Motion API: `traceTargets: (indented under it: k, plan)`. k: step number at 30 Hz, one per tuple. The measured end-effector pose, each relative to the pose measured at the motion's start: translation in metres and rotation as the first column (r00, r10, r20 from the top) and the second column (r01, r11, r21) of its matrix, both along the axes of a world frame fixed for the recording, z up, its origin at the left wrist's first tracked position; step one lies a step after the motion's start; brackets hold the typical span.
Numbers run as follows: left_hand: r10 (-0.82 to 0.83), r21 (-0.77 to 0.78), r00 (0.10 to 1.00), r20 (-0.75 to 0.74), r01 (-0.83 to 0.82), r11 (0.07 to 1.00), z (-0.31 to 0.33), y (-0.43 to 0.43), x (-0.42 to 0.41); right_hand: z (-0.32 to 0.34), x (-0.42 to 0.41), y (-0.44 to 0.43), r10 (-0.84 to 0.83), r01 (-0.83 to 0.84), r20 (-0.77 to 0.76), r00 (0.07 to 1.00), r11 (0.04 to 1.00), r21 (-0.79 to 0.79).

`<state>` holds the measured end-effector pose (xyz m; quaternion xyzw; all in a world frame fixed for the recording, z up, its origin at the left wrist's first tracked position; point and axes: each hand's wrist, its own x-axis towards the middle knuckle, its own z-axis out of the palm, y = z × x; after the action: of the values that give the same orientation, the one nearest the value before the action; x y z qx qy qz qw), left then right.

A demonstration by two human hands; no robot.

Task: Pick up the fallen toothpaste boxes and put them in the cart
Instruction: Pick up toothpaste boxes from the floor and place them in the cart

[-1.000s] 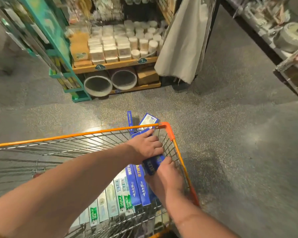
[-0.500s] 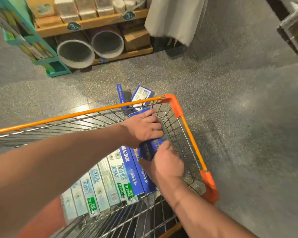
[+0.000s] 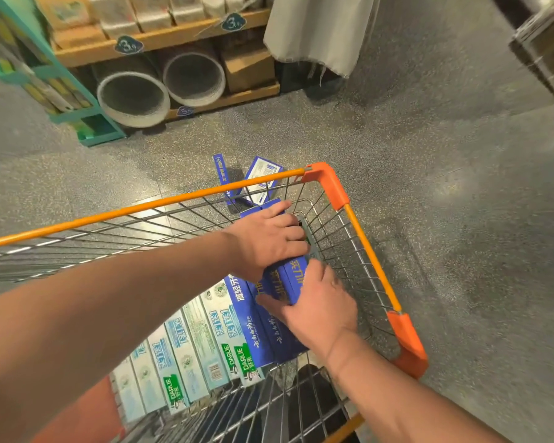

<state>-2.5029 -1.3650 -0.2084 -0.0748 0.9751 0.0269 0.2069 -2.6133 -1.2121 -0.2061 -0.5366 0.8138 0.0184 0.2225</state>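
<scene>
Blue boxes (image 3: 288, 279): small stack, low in cart (image 3: 141, 208), right end of packed row, near wire side.
L hand (image 3: 269, 241) curled over far end, R hand (image 3: 317, 305) gripping near end. Both clamped on same stack.
Do well: lower flat, keep long edges parallel w/ pale Darlie boxes (image 3: 186, 353), press snug vs neighbouring blue one, release only once seated.
Prob. not finished: fallen boxes (image 3: 264, 171) lie on floor (image 3: 445, 219) just beyond cart front.
</scene>
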Motion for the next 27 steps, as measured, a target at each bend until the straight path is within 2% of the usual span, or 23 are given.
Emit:
traceTargets:
  k: [4,8,12,16,20,24,27]
  plan:
    - [-0.001,-0.03,0.995,-0.099,-0.002,1.0,-0.004,0.006,0.012,-0.01,-0.001,0.006,0.036,-0.037,-0.017,0.999,0.994,-0.1]
    - [0.07,-0.015,0.89,-0.45,-0.086,0.996,-0.018,0.009,0.031,-0.007,-0.004,0.01,0.025,-0.023,0.021,0.999,0.995,-0.098]
    - [0.028,-0.038,0.841,-0.541,-0.058,0.998,-0.026,0.01,0.039,-0.002,-0.013,0.011,0.038,-0.035,0.048,0.998,0.997,-0.062]
    - [-0.015,-0.029,0.799,-0.601,-0.003,1.0,-0.024,0.016,0.038,0.003,-0.02,0.014,-0.012,0.009,-0.043,0.999,0.997,-0.076]
    - [0.086,0.113,0.82,-0.565,-0.027,0.993,-0.027,0.016,0.037,0.004,-0.03,0.019,-0.096,0.083,-0.097,0.991,0.988,-0.13]
    - [0.173,0.252,0.924,-0.34,-0.087,0.964,-0.029,0.007,0.039,0.006,-0.038,0.018,-0.094,0.074,-0.103,0.99,0.98,-0.185]
    - [0.186,0.24,0.967,-0.174,-0.142,0.96,-0.025,0.01,0.027,0.006,-0.038,0.015,-0.104,0.084,-0.107,0.989,0.98,-0.179]
